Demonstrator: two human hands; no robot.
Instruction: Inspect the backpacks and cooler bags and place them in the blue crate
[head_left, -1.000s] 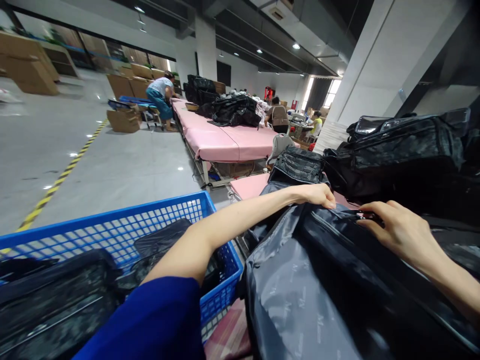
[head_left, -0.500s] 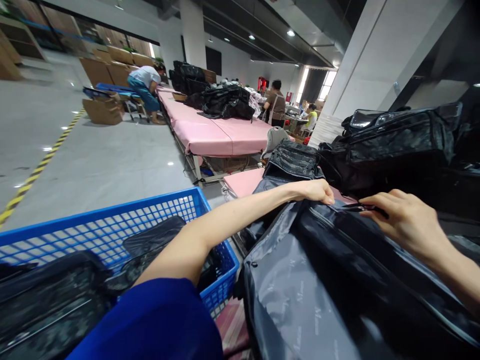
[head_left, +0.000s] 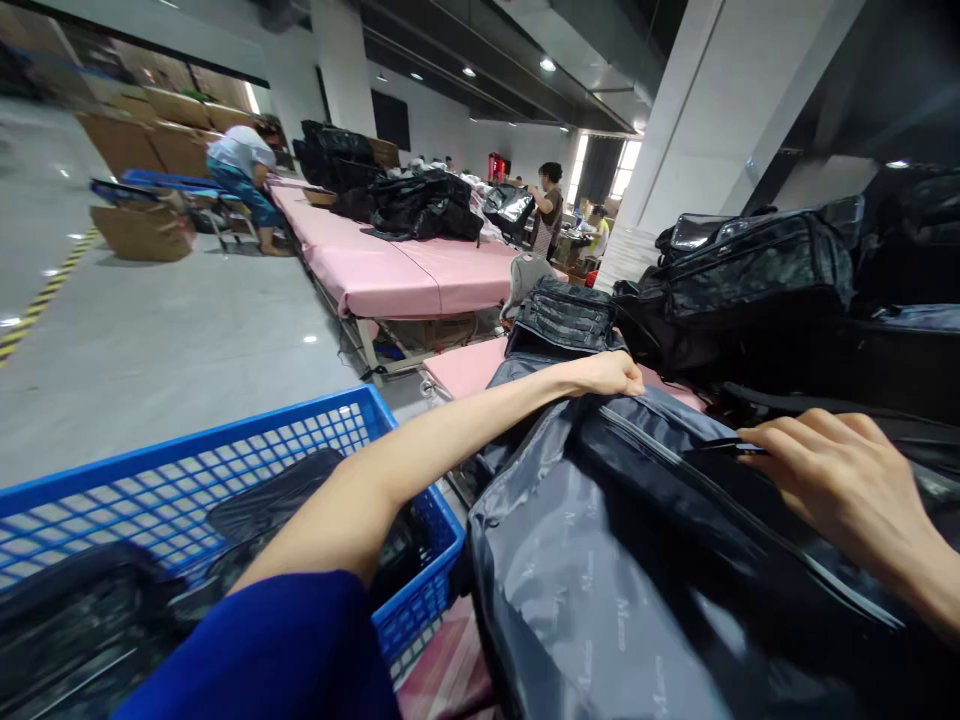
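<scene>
A large dark bag with grey printed lining lies opened out in front of me. My left hand is closed in a fist on the bag's far edge, pinching the fabric beside a zipper. To the right, my right hand is closed around small black thread snips, with the tip pointing left over the bag. The fingers cover most of the snips' handle. Just beyond my left hand stands a dark camouflage backpack.
At left, a blue plastic basket holds several dark bags. Stacked black bags rise at right. Behind is a long pink table with black bags on it. One person bends at its left; another stands holding a bag.
My right hand and the snips have moved right and slightly down, away from my left hand, which keeps its grip. The view has shifted. The far person has lifted a bag.
</scene>
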